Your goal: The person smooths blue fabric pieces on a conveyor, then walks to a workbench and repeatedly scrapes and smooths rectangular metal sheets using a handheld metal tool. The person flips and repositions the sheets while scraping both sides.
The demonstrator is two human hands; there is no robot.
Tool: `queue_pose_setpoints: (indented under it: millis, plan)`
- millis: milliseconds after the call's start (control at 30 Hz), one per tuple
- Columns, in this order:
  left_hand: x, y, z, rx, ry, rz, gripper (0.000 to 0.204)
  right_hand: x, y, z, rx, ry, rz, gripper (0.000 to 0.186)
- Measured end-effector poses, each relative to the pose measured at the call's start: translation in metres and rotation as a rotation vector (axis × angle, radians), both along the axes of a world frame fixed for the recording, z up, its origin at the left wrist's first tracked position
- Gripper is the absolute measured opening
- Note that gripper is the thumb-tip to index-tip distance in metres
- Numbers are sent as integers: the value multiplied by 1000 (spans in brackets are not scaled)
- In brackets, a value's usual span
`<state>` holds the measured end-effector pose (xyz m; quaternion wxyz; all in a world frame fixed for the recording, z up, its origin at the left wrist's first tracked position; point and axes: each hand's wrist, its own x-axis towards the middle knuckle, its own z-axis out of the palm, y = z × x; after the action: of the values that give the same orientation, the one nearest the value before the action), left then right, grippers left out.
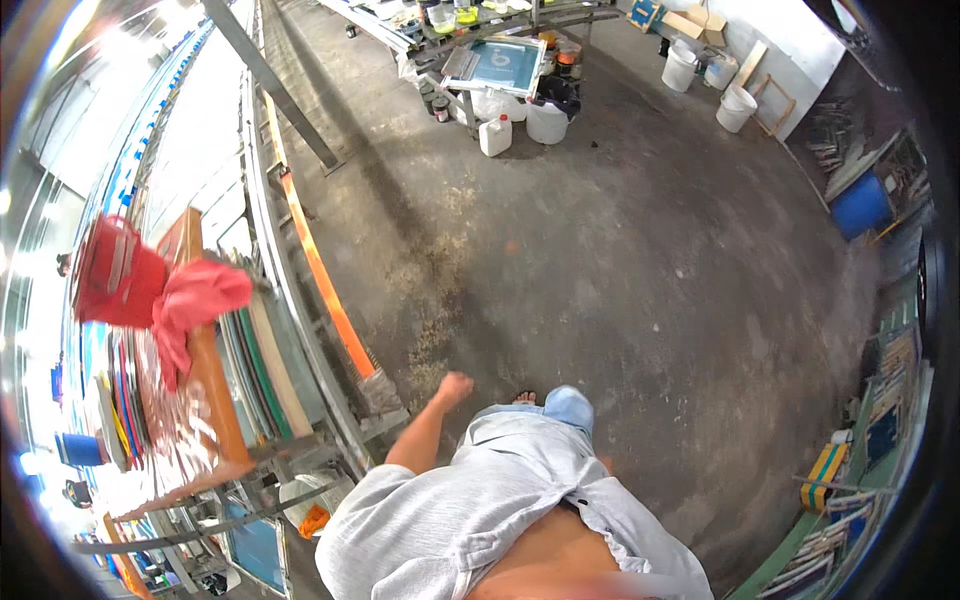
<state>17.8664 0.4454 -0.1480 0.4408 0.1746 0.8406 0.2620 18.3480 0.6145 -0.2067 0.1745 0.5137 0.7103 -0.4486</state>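
Below the wearer's grey shirt [480, 470], the left hand [456, 388] hangs at eleven o'clock, apart from everything around it; its fingers look curled together, but blur leaves me unable to tell whether they grip anything. The right hand is hidden, so its grip cannot be told. Nearest the left hand, at ten o'clock, ends a long orange strip [325, 265] along the metal rail, stretching away toward eleven. Farther out at ten, a red bucket [120, 270] and a draped red cloth [205, 295] sit over a brown-topped bench [215, 400]. A striped box [824, 477] lies at three, a blue drum [860, 205] at two, a white jug [495, 137] at twelve, beneath a framed screen [497, 66].
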Motion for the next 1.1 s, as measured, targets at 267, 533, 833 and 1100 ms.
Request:
queue_pose_setpoints:
  millis: [267, 533, 833, 1100]
  plan:
    - [-193, 272, 22, 208, -41, 331, 22, -151, 196, 21, -305, -47, -315, 20]
    - [-187, 343, -11, -191, -46, 397, 42, -373, 575, 75, -211, -30, -509, 25]
    - [-338, 396, -46, -424, 82, 802, 34, -691, 843, 171, -33, 596, -553, 22]
    - [-671, 700, 81, 270, 1061, 354, 38, -792, 799, 90, -218, 29, -122, 20]
